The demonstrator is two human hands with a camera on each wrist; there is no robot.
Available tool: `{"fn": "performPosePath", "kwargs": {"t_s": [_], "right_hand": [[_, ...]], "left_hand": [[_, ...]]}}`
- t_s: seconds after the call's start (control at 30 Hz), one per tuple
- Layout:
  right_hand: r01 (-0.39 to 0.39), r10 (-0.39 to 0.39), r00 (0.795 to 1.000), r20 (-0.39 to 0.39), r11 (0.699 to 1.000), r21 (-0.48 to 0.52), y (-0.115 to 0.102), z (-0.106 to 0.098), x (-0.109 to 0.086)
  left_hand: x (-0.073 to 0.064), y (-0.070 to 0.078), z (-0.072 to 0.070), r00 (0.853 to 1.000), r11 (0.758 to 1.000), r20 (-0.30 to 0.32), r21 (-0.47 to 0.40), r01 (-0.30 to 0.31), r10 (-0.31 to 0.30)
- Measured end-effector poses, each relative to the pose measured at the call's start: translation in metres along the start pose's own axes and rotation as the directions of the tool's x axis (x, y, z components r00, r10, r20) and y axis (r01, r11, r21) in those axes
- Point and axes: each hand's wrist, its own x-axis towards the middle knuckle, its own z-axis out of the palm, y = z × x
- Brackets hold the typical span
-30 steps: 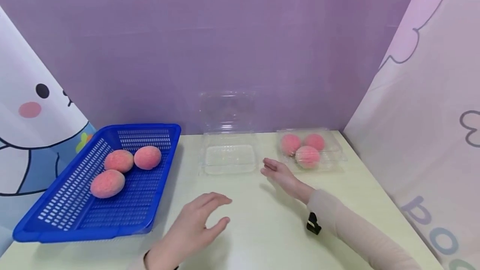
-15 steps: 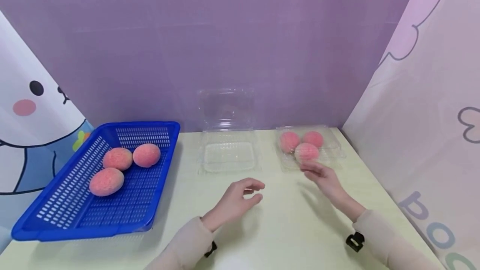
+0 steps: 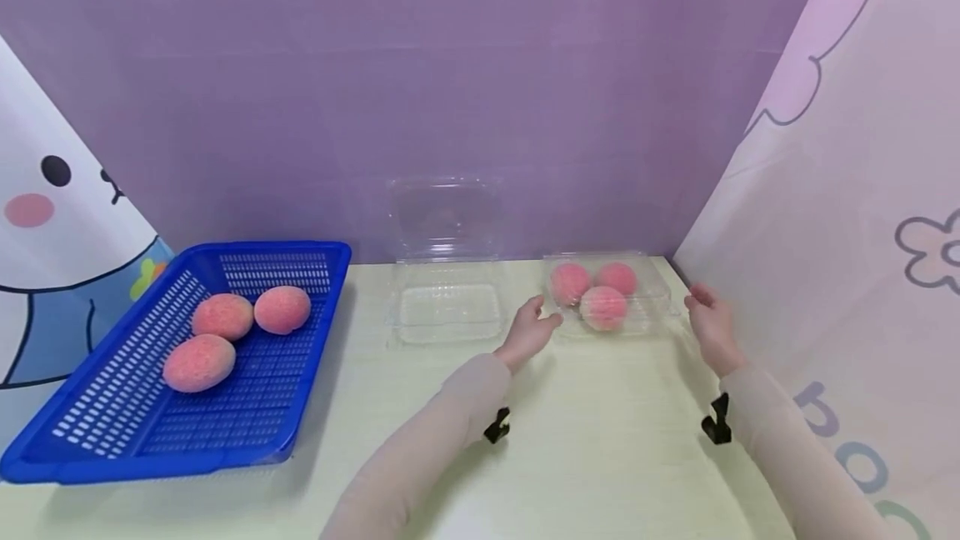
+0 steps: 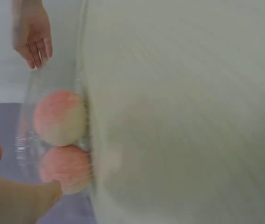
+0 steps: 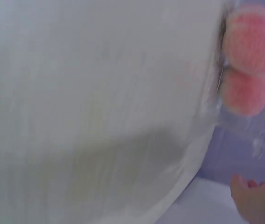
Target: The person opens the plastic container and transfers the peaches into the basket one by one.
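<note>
At the back right of the table, a clear plastic clamshell box (image 3: 645, 317) with its lid down holds three pink peaches (image 3: 603, 308). My left hand (image 3: 528, 332) is at the box's left side, thumb and fingers spread apart, fingertips right by its edge. On the other side, my right hand (image 3: 712, 330) is just off the box's right edge with nothing in it. In the left wrist view, two of the peaches (image 4: 60, 117) show through the plastic beyond my left thumb (image 4: 48, 193). The right wrist view shows a gap between my right fingers and the box.
A second clear clamshell box (image 3: 450, 312) stands with its lid raised against the purple backdrop, left of the filled one. A blue plastic basket (image 3: 300, 415) with three more peaches (image 3: 198, 363) is at the left. A printed curtain (image 3: 840, 232) borders the table's right side.
My left hand has moved right and forward to the filled box's left side. My right hand has swung from in front of that box to its right side. The boxes and peaches stay put.
</note>
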Motion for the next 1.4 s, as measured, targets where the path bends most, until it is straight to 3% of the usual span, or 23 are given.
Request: {"fn": "performPosePath", "kwargs": {"t_s": [0.13,0.2,0.27,0.37,0.47,0.77,1.07,1.4], "right_hand": [[-0.057,0.026,0.978,0.205,0.988,0.144,0.008,0.002,0.013],[-0.119,0.045,0.961,0.272,0.958,0.260,0.011,0.004,0.014],[-0.175,0.058,0.951,0.303,0.910,0.376,0.013,0.006,0.013],[-0.204,0.059,0.957,0.285,0.834,0.512,0.014,0.008,0.009],[-0.198,0.053,0.962,0.268,0.809,0.553,0.014,0.009,0.006],[-0.212,0.072,0.961,0.266,0.807,0.550,0.007,0.020,-0.001],[-0.209,0.073,0.956,0.284,0.848,0.487,0.001,0.037,-0.006],[-0.226,0.081,0.930,0.358,0.894,0.387,-0.003,0.041,-0.011]], "left_hand": [[0.013,-0.008,0.019,0.997,0.994,-0.012,-0.087,0.072,-0.073],[0.015,-0.013,0.028,0.997,0.989,-0.006,-0.123,0.081,-0.082],[0.015,-0.016,0.034,0.997,0.987,-0.002,-0.137,0.079,-0.080],[0.014,-0.018,0.040,0.998,0.985,-0.010,-0.160,0.062,-0.064],[0.011,-0.018,0.042,0.998,0.985,-0.033,-0.164,0.056,-0.062],[0.004,-0.022,0.033,0.995,0.984,-0.070,-0.170,0.057,-0.070],[-0.005,-0.021,0.013,0.991,0.987,-0.104,-0.147,0.067,-0.082],[-0.013,-0.025,0.003,0.992,0.986,-0.085,-0.143,0.083,-0.095]]}}
